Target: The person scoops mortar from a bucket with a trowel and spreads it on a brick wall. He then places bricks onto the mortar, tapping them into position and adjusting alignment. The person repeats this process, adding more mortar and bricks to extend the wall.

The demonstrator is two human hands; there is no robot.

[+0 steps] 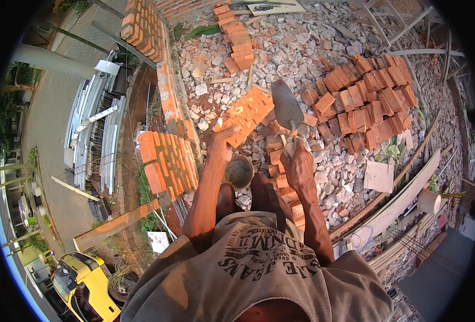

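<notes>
My left hand (220, 142) grips the near left edge of an orange brick (246, 115) with a rough, pale-flecked face; some of its fingers are hidden. To its right, my right hand (298, 162) is closed round the handle of a trowel (287, 105). The grey, leaf-shaped blade points away from me, just right of the brick, and looks smeared with mortar. Below my left hand, near my legs, is a round bucket (239, 172) with grey material inside. A row of bricks (281, 177) runs beneath my right hand toward me.
A big pile of bricks (369, 99) lies on rubble to the right, and a smaller stack (236, 40) stands ahead. Partly built brick walls (166, 163) rise on the left. Long boards (398, 201) lie at the right. A yellow truck (84, 287) is parked at lower left.
</notes>
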